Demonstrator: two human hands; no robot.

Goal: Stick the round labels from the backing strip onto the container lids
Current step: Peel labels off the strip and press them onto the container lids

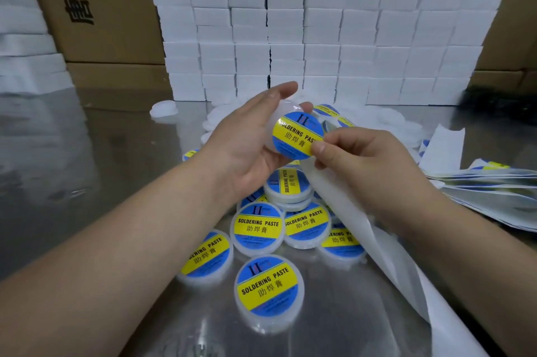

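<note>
My left hand (247, 136) holds a white round container (283, 108) tilted up above the table, fingers behind it. A blue and yellow round label (297, 136) reading SOLDERING PASTE lies against its lid. My right hand (357, 159) pinches the label's right edge with thumb and forefinger. The white backing strip (363, 229) runs from under that hand down to the lower right. Several labelled containers (268, 290) lie in a heap on the metal table below my hands.
Stacks of white boxes (319, 37) form a wall at the back, with cardboard cartons (96, 8) behind. Unlabelled white lids (164, 109) lie at the foot of the wall. Used label sheets (494, 191) pile up at the right. The steel tabletop (87, 168) spreads left.
</note>
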